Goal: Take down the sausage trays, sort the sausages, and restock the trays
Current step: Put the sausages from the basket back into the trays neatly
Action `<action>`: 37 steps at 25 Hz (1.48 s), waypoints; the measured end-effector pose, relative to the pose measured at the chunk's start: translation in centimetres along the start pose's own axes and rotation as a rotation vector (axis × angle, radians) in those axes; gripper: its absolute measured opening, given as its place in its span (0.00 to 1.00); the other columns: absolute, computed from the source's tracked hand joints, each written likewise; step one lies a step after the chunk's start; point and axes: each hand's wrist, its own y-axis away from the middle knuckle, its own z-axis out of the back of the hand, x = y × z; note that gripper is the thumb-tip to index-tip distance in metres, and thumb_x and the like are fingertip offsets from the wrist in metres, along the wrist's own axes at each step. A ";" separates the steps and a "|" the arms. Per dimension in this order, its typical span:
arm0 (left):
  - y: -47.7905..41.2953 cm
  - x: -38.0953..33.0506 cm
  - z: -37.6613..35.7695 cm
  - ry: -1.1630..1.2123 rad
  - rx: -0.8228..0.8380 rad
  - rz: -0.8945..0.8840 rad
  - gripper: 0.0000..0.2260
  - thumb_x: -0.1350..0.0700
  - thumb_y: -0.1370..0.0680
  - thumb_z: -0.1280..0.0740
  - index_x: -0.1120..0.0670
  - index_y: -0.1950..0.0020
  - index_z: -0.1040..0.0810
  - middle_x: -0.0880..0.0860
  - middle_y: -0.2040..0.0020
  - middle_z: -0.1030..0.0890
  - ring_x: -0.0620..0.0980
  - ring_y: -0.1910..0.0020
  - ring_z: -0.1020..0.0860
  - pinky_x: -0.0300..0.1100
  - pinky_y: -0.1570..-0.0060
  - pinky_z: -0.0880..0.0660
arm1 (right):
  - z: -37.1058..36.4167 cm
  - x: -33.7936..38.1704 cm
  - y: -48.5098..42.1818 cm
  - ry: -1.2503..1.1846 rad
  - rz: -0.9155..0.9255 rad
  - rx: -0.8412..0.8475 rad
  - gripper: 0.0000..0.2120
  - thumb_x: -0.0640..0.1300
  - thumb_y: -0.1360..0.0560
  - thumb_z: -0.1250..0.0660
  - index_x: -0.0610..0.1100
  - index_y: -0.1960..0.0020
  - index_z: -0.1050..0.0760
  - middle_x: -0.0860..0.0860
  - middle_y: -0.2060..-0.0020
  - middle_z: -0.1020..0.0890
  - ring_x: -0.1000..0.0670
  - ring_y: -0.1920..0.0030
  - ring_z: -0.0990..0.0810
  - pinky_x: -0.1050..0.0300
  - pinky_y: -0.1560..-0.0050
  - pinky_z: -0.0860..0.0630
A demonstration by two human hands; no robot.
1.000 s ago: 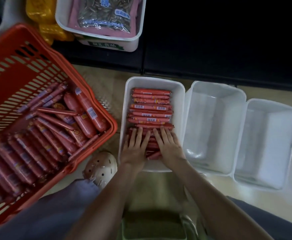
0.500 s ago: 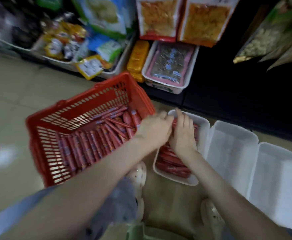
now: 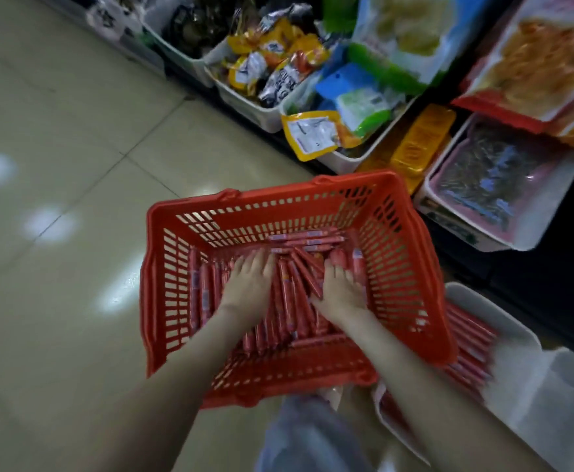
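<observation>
while the left hand (image 3: pixel 248 284) lies flat with straight fingers on the sausages (image 3: pixel 292 301) in the red basket (image 3: pixel 278 194) on the floor (image 3: pixel 57 267) | right hand (image 3: pixel 341 289): fingertips sunk among them, grip unclear | white tray (image 3: pixel 476 299) holding more sausages, just right of basket

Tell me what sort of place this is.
Most likely a shop aisle: a red shopping basket of sausages stands on a tiled floor, beside low bins of packaged snacks.

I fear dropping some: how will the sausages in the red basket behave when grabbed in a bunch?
The sausages look glossy-wrapped, so probably slippery. Round and thin, they may roll apart. They lie straight, so likely fairly stiff.
</observation>
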 end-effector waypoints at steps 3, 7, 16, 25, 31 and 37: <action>-2.8 -1.4 -3.9 0.005 0.050 -0.010 0.32 0.55 0.20 0.43 0.58 0.22 0.58 0.59 0.22 0.55 0.55 0.23 0.56 0.51 0.25 0.58 | -3.4 -0.2 -3.2 0.149 -0.014 0.031 0.47 0.61 0.28 0.33 0.39 0.24 0.55 0.45 0.28 0.42 0.44 0.27 0.44 0.48 0.30 0.42; -5.2 -2.5 -6.0 0.000 0.040 -0.016 0.33 0.55 0.20 0.44 0.58 0.23 0.61 0.59 0.22 0.56 0.56 0.23 0.58 0.53 0.26 0.61 | -4.7 0.0 -6.2 0.091 -0.030 0.113 0.48 0.55 0.30 0.29 0.41 0.24 0.56 0.43 0.29 0.39 0.43 0.29 0.39 0.49 0.31 0.38; -5.8 -1.9 -5.2 -0.092 -0.213 -0.164 0.25 0.58 0.27 0.34 0.61 0.30 0.32 0.59 0.35 0.26 0.58 0.33 0.29 0.52 0.29 0.41 | -0.9 -0.5 -4.8 0.049 0.485 0.165 0.22 0.45 0.24 0.35 0.44 0.34 0.38 0.47 0.38 0.28 0.47 0.38 0.29 0.53 0.40 0.31; -2.7 3.2 -2.5 0.018 -0.373 0.315 0.09 0.66 0.32 0.33 0.61 0.53 0.25 0.61 0.61 0.23 0.62 0.62 0.23 0.51 0.63 0.27 | -1.2 -1.3 -10.7 0.227 0.423 -0.135 0.33 0.34 0.25 0.40 0.41 0.23 0.50 0.43 0.25 0.44 0.44 0.25 0.48 0.50 0.26 0.54; -2.7 6.7 -3.3 0.037 -0.455 0.326 0.13 0.67 0.36 0.28 0.62 0.54 0.25 0.61 0.63 0.23 0.63 0.64 0.24 0.50 0.67 0.28 | -3.5 1.2 -13.1 0.490 0.367 -0.382 0.29 0.35 0.35 0.31 0.39 0.34 0.30 0.43 0.43 0.25 0.42 0.43 0.27 0.49 0.42 0.37; -2.6 6.1 -3.8 0.074 -0.493 0.315 0.14 0.67 0.36 0.28 0.63 0.53 0.24 0.61 0.62 0.22 0.63 0.63 0.23 0.53 0.61 0.23 | -4.7 1.3 -13.4 0.590 0.452 -0.582 0.18 0.35 0.37 0.37 0.38 0.47 0.22 0.42 0.53 0.21 0.42 0.53 0.22 0.49 0.46 0.35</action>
